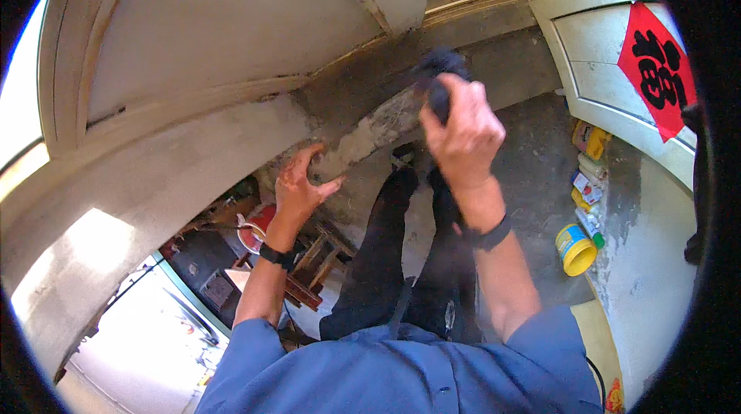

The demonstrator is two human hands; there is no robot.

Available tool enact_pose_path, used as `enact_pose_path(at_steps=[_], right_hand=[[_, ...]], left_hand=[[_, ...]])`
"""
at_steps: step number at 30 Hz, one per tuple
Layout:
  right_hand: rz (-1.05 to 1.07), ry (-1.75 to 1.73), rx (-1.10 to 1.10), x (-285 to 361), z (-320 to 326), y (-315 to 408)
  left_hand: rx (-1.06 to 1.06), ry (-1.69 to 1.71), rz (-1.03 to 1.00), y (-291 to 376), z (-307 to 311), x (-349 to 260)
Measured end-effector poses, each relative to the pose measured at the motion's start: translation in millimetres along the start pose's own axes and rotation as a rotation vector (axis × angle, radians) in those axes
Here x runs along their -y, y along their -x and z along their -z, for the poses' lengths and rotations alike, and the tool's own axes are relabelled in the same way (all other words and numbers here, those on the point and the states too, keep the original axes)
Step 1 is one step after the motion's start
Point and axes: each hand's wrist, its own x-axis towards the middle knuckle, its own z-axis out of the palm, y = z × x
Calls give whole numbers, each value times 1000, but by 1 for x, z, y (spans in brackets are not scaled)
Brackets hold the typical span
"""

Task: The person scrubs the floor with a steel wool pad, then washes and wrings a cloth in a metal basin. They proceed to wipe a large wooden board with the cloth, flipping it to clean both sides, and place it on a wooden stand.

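Note:
My right hand [468, 130] grips a dark, blurred object with a bristly-looking top, probably a brush [443, 64]. It is above the far end of a rough grey ledge [382, 124] whose face has a pale, scraped or dusty patch; whether the brush touches the ledge is unclear. At the near end of that patch, my left hand [301, 185] is held with thumb and fingers spread and nothing between them. Smudges mark its fingers. Both wrists wear dark bands.
A red bucket [260, 226] and a wooden stool [324, 258] are at lower left. To the right, a yellow tub [578, 250] lies beside several bottles and packets [589, 182] along the wall. A white door [602, 55] bears red paper [657, 75] with black writing.

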Motion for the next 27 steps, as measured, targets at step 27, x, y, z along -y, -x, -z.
enact_pose_path(at_steps=[27], right_hand=[[602, 165, 270, 109, -81, 68]], left_hand=[[-275, 178, 55, 29, -44, 45]])
